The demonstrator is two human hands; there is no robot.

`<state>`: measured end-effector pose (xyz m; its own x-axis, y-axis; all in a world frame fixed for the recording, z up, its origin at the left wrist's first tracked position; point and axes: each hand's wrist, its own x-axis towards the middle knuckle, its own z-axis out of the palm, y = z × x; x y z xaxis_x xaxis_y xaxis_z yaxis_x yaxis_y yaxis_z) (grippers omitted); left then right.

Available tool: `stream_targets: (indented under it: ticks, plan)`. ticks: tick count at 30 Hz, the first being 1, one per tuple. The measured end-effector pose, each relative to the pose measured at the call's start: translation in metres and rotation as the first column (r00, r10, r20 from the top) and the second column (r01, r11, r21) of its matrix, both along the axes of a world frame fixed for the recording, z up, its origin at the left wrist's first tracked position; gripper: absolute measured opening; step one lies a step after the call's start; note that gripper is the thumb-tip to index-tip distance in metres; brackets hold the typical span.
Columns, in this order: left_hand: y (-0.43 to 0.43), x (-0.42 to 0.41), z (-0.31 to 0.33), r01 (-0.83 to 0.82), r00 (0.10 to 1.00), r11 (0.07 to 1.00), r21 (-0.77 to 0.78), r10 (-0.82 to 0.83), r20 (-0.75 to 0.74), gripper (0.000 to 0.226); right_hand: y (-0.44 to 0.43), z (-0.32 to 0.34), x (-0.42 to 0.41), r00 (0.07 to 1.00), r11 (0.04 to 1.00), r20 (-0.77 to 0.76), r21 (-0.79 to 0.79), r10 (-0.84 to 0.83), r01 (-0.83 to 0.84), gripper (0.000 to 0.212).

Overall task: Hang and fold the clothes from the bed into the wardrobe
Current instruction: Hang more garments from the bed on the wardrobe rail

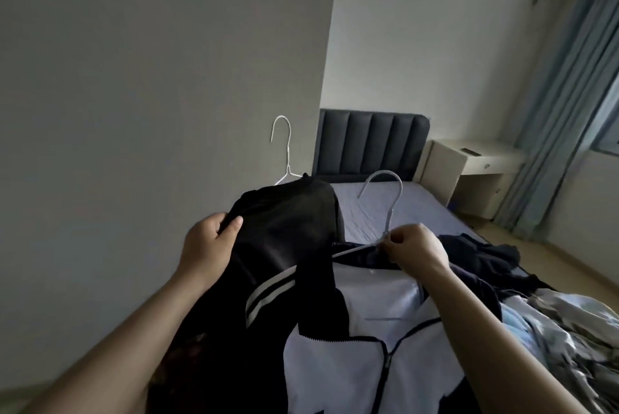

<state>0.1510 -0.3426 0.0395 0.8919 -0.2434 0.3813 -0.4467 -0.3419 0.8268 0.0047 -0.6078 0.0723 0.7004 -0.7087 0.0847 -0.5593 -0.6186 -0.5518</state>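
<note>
Closest to me, the white zip jacket (pixel 351 363) hangs open-fronted from the grey hanger (pixel 385 192), its dark collar draped over the wire. The right hand (pixel 415 249) pinches that hanger at the twisted neck just under the hook. That is a thin grip for a garment this heavy, so the hanger could swivel in the fingers and one shoulder could slide off the arm.

Just beside it, the left hand (pixel 209 239) is curled round the shoulder cloth of the black jacket (pixel 288 229), which sits on the white hanger (pixel 283 145). This hand holds fabric, not wire. A tug could pull the jacket off and leave the hanger to drop.

The two garments overlap where the striped hem crosses the white jacket's collar. Either hook could snag the other's cloth when they are parted.

Beyond the hands, the bed (pixel 385 212) carries a dark garment (pixel 485 252) and a crumpled pile of clothes (pixel 569 330) near its right edge, where trailing sleeves could catch. Behind is the headboard (pixel 368 142).

The tall pale panel (pixel 150 112) on the left may be the wardrobe's side or a plain wall; I cannot tell which.
</note>
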Motion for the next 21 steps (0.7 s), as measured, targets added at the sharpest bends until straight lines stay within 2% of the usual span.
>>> stream_targets:
  ticks: [6, 11, 16, 21]
  plan:
    - [0.135, -0.027, 0.01, -0.163, 0.986, 0.986, 0.038, 0.162, 0.026, 0.039, 0.113, 0.001, 0.037, 0.972, 0.972, 0.015, 0.016, 0.235, -0.236, 0.035]
    - [0.243, -0.049, 0.005, -0.348, 0.937, 0.936, 0.057, 0.347, 0.033, 0.039, 0.215, -0.008, 0.066, 0.897, 0.896, -0.001, 0.054, 0.442, -0.442, 0.039]
    - [0.326, -0.069, 0.001, -0.5, 0.866, 0.857, 0.125, 0.498, 0.055, 0.038, 0.297, -0.014, 0.089, 0.798, 0.797, -0.028, 0.087, 0.602, -0.598, 0.034]
    - [0.395, -0.086, -0.003, -0.688, 0.724, 0.713, 0.135, 0.687, 0.062, 0.038, 0.37, -0.022, 0.121, 0.671, 0.666, -0.01, 0.141, 0.741, -0.733, 0.024]
